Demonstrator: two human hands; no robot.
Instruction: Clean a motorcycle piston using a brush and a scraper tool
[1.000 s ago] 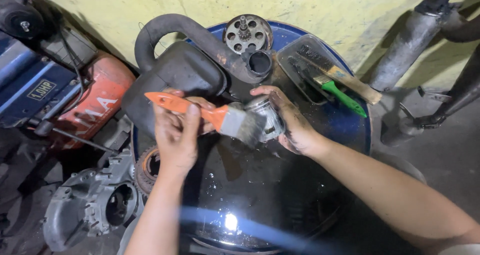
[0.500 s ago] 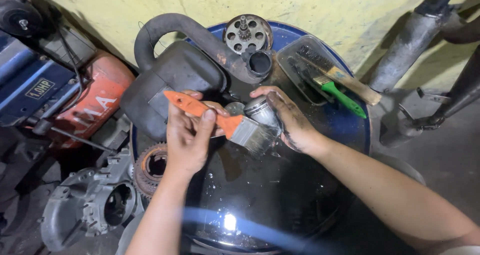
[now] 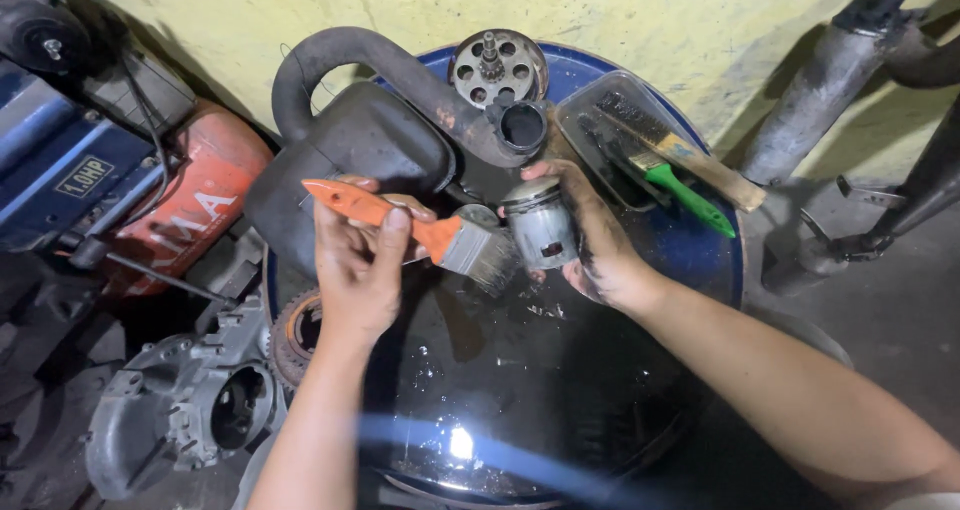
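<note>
My left hand (image 3: 355,270) is wrapped around the orange handle of a paintbrush (image 3: 440,238), thumb laid along the top. My right hand (image 3: 595,240) curls around a grey metal piston (image 3: 540,225), held upright; its far side is hidden by my fingers. The bristles touch the piston's left flank, between both hands, above a dark wet basin (image 3: 540,390) whose near rim is cut off at the bottom edge. Beyond sit a black airbox (image 3: 360,140), a round holed metal part (image 3: 497,67) and a clear tray (image 3: 600,130) of brushes.
</note>
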